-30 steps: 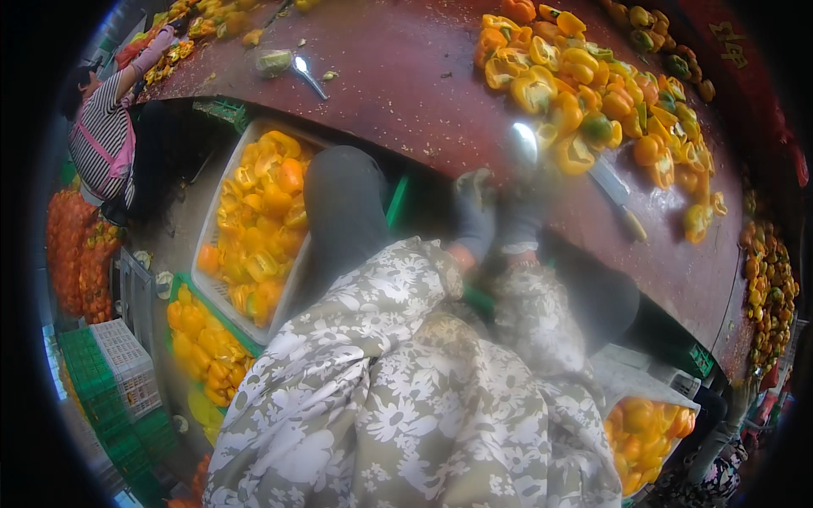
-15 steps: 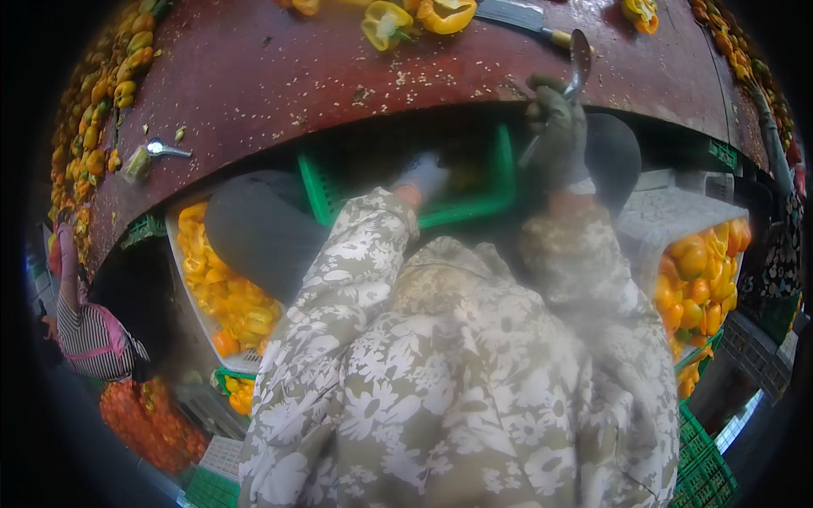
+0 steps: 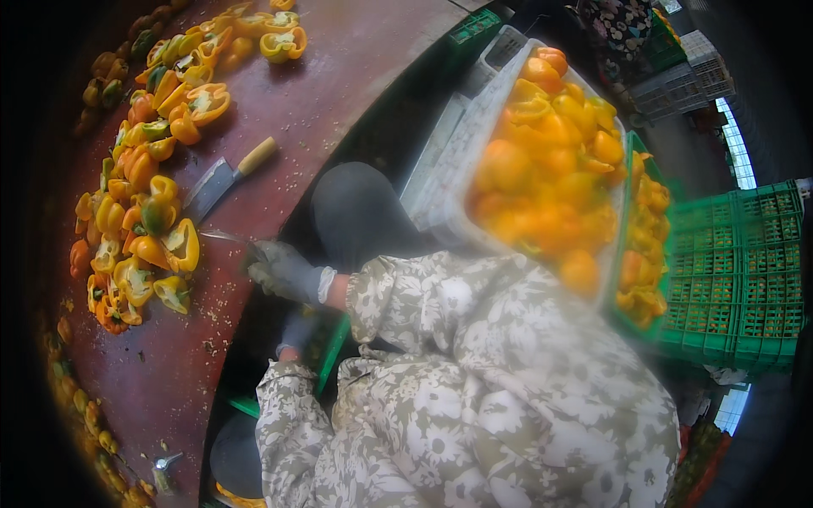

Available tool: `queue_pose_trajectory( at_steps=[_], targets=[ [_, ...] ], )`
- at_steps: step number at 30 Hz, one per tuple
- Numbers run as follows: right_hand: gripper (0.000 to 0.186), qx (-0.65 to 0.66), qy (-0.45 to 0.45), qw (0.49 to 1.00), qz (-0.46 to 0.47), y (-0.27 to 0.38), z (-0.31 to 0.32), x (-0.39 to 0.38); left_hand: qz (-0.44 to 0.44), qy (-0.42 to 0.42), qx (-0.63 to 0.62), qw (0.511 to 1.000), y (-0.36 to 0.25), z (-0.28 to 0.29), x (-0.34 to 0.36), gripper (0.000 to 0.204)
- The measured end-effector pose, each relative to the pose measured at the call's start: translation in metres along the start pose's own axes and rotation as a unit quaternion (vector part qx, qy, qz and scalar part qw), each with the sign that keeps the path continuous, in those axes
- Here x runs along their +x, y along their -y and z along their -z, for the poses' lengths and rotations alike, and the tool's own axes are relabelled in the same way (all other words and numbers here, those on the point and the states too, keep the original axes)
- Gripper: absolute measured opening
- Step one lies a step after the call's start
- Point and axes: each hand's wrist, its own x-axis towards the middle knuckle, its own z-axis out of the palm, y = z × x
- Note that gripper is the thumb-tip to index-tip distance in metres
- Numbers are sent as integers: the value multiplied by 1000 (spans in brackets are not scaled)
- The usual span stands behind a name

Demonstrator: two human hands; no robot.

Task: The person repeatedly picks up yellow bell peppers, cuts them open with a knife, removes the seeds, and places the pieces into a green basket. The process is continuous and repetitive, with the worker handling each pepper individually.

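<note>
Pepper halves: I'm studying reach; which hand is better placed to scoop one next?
Right hand, probably: its metal tool points toward the pepper halves; the dim left hand is farther away.

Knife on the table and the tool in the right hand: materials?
Knife blade: likely metal, smooth, grey with a dull sheen.
Knife handle: probably wood, pale tan and matte-looking, though plastic is possible.
Tool in the right hand: probably polished metal, judging by its thin, silvery edge; the held end is hidden.

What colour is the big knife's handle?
The handle is yellowish tan, clearest in the head view.
</note>
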Motion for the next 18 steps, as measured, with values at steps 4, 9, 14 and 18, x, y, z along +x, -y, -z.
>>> queue_pose_trajectory(
  at_steps=[4,9,14,18],
  targets=[
    [26,-360,166,904,157,-2,-4,-11,-115,6,-109,987,-34,26,-83,48],
    [39,-180,316,932,-6,-16,-16,-28,-212,-86,-64,971,-88,41,-165,54],
    [31,-69,223,966,-111,-31,-38,-47,-440,-147,-285,839,-59,15,-172,42],
    [35,-129,239,962,-33,-38,-68,-72,-469,51,-525,708,-34,-9,-134,41]
  ],
)
